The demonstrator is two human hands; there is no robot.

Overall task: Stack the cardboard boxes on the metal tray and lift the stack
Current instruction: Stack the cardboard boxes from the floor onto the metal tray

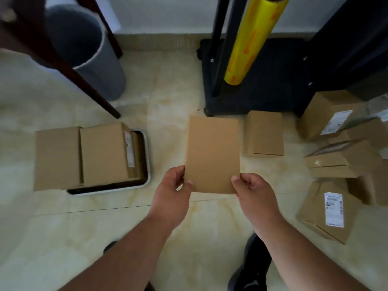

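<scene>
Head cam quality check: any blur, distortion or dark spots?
Head view: soft overall, boxes on the tray and at right smeared; wide-angle bending at the edges; top left corner dark and blurred; held box evenly lit, left hand and right hand reasonably sharp.

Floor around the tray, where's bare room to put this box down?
Bare tile lies between the metal tray and the small box, under the held box, and in front of the tray. The right side is crowded with labelled boxes; the tray is nearly full.
</scene>
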